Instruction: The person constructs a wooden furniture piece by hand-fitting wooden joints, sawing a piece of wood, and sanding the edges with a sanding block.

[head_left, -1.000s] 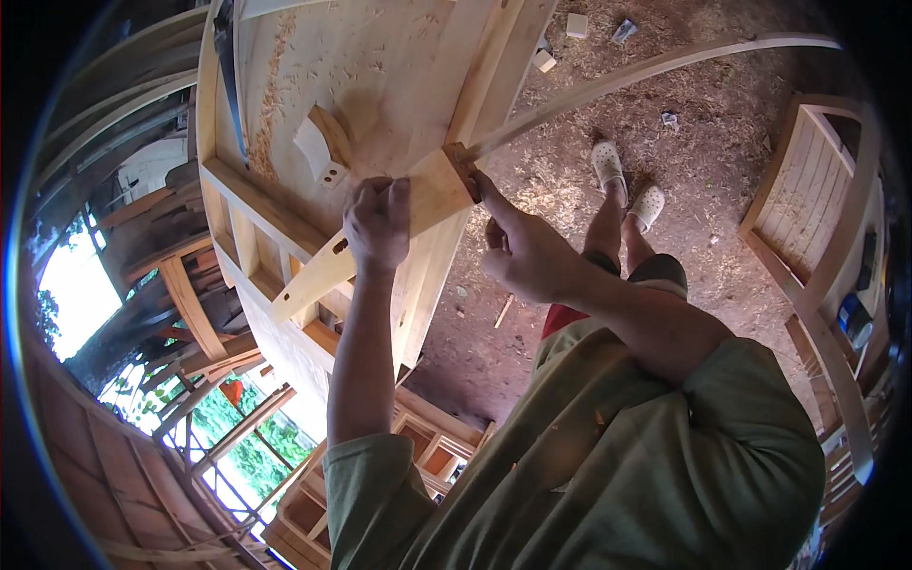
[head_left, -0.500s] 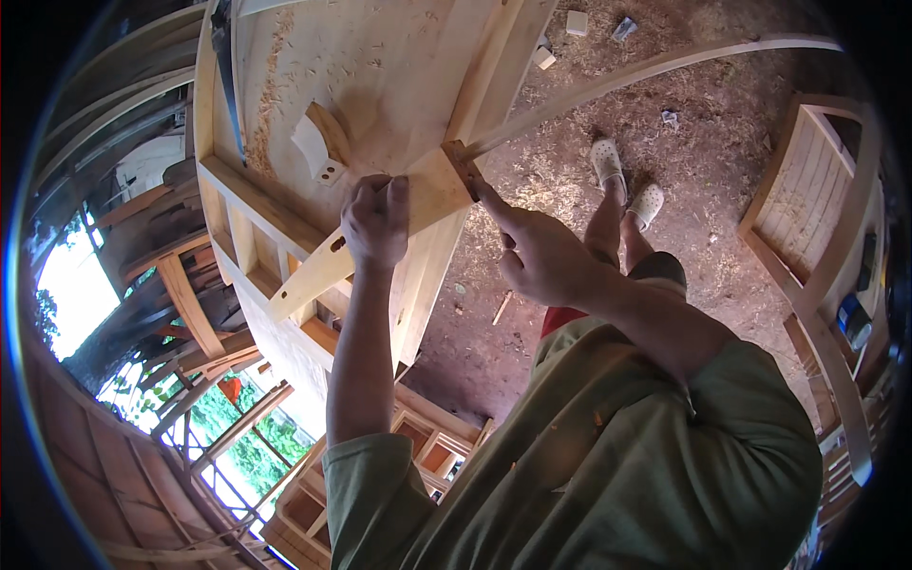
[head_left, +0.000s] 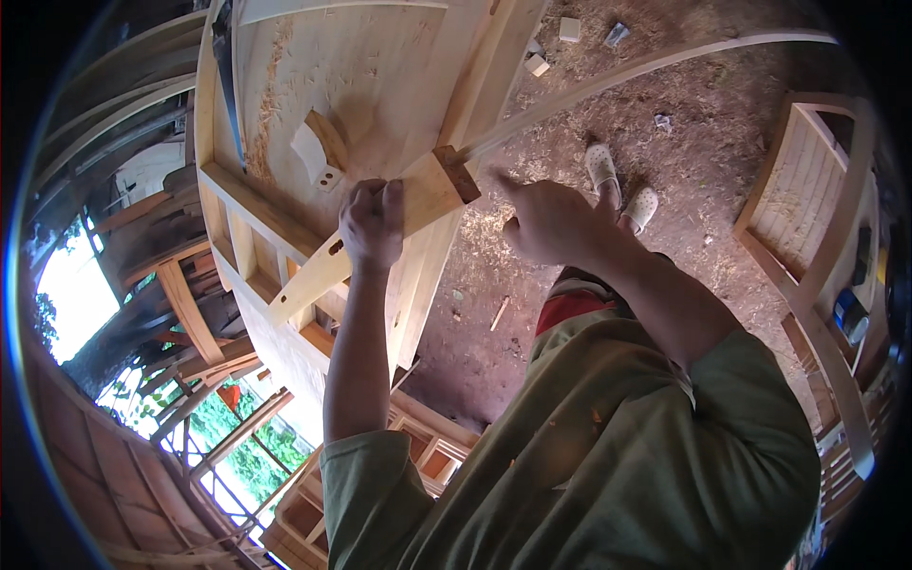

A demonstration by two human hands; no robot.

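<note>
My left hand (head_left: 371, 226) is closed round a tapered wooden board (head_left: 429, 198), which lies slanted over a large pale wooden panel (head_left: 389, 71). A dark oval slot shows in the board left of my fist, and a small hole sits near its narrow end. The wide end has a darker cut face with a notch. Right of that end, my right hand (head_left: 559, 224) hovers apart from the board with its index finger stretched out, slightly blurred, and the other fingers curled. It appears to hold nothing. Beside my left hand stands a curved wood block (head_left: 321, 152) with small holes.
Wood shavings (head_left: 271, 90) lie on the panel, and a slatted frame (head_left: 256, 218) edges its left side. A long thin strip (head_left: 646, 74) reaches out over the dirt floor. At the right stands a curved wooden frame (head_left: 803, 190). Small offcuts (head_left: 569, 29) lie on the ground.
My right hand has drawn away from the board's wide end, to the right, baring the notched cut face. My left hand keeps its grip on the board.
</note>
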